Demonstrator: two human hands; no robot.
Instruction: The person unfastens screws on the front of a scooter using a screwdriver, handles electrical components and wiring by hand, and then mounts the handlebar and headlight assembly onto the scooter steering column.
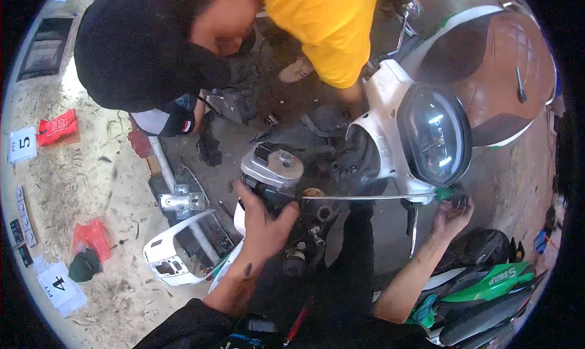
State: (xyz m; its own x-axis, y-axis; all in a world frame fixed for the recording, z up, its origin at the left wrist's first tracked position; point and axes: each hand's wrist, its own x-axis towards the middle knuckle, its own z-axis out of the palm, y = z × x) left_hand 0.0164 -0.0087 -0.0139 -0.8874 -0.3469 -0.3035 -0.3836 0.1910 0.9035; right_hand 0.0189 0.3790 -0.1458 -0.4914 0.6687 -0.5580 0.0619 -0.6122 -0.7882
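Head view: the left hand (263, 221) rests with fingers curled on the dark engine parts (304, 218) of a stripped scooter, just below a silver metal housing (272, 165); its grip is wrapped over the parts, though exactly which piece it clamps cannot be told. The right hand (452, 215) has its grip pinched on the green handle (445, 193) of a long screwdriver (365, 197), whose thin shaft runs level toward the left hand (tip hidden among the parts). The white headlight cowl (390, 105) sits just above the shaft. Another person in a yellow shirt (326, 26) bends over from the top. A white body panel (177, 248) lies on the floor.
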